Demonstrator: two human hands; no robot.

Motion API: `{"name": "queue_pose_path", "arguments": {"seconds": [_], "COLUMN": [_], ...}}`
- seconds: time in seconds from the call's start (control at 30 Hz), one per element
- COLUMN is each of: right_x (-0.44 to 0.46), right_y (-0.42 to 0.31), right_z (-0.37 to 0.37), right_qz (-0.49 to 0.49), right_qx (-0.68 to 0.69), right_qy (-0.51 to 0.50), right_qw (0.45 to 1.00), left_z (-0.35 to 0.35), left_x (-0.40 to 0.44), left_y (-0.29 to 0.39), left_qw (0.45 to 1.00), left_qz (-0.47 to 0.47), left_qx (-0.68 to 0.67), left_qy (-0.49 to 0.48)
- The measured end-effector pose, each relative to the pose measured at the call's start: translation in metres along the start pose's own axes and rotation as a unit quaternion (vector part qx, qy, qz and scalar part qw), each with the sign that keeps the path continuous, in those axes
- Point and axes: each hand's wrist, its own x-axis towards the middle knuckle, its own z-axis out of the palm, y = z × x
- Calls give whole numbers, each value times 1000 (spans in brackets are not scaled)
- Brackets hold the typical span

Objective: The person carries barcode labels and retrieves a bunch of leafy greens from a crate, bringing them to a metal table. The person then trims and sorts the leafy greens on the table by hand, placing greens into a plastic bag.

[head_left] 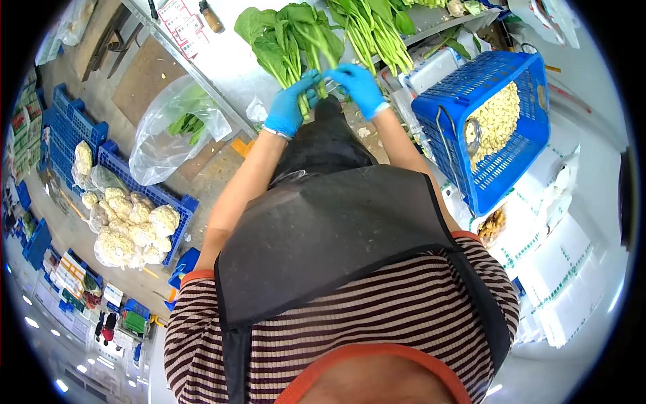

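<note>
My left hand (pixel 288 108), in a blue glove, is wrapped round the lower stems of some leafy greens (pixel 272 44) at the table's front edge. Beside it my right hand (pixel 360 86), also gloved in blue, has its fingers closed at the stem of another leafy stalk (pixel 316 50). The two hands are close together, and the leaves point away from me over the metal table (pixel 229 64). More long-stemmed greens (pixel 370 34) lie just beyond my right hand.
A blue basket (pixel 431 111) with peeled cloves (pixel 498 121) and a metal bowl stands at the right. At the left are a plastic bag of greens (pixel 161 145) and bagged pale produce (pixel 128 225) on a blue crate (pixel 182 212). A brown-handled tool (pixel 211 18) lies on the table.
</note>
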Motion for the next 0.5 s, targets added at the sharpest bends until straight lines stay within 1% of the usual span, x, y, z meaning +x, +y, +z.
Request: {"name": "queue_pose_path", "arguments": {"seconds": [0.03,0.07,0.13,0.17,0.27,0.3,0.4,0.43,0.5], "right_x": [-10,-22,-45,-52,-65,-66,-74,-75,-74], "right_y": [-15,-27,-50,-56,-47,-37,-24,-27,-34], "right_z": [-8,-12,-17,-19,-14,-8,10,13,10], "right_qz": [3,8,21,24,26,15,-3,-25,-104], "right_qx": [68,135,171,187,163,150,93,14,19], "right_qy": [2,4,-23,-34,-64,-55,30,43,14], "right_qw": [998,991,985,981,984,987,995,999,994], "left_z": [9,12,19,30,56,53,48,44,41], "left_x": [-5,-7,-8,-12,-21,-16,-10,-12,-17], "left_y": [3,4,6,9,11,10,9,13,14], "left_qw": [999,999,998,998,994,993,989,991,992], "left_qz": [14,22,32,31,21,4,-22,-49,-89], "left_qx": [6,18,45,63,107,114,145,113,8], "left_qy": [29,18,-7,1,3,-28,-24,-58,-88]}}
